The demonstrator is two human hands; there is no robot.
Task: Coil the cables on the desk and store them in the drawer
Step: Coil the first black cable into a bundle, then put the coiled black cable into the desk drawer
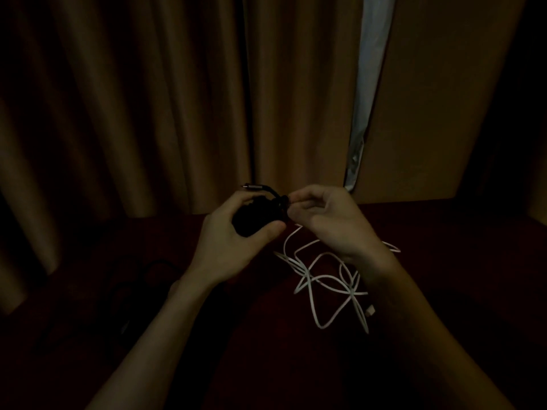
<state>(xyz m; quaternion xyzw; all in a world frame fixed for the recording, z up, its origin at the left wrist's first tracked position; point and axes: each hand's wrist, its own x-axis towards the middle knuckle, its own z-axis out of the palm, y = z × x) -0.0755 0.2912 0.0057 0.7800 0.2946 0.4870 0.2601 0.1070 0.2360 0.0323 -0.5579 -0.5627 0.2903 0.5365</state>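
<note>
Bare forearms (pixel 165 335) are seen nearest, stretched over a dark red desk (pixel 266 335), w/ dim black loops (pixel 142 273) laid at far L, too dark to be made out. Near centre a coiled black cable (pixel 254 217) is held above the desk in the left hand (pixel 233 241), fingers & thumb curled round it, and its end is pinched by the right hand (pixel 331 223), thumb & fingertips together. Under the R wrist a white cable (pixel 353 292) is spread loose on the desk.
</note>
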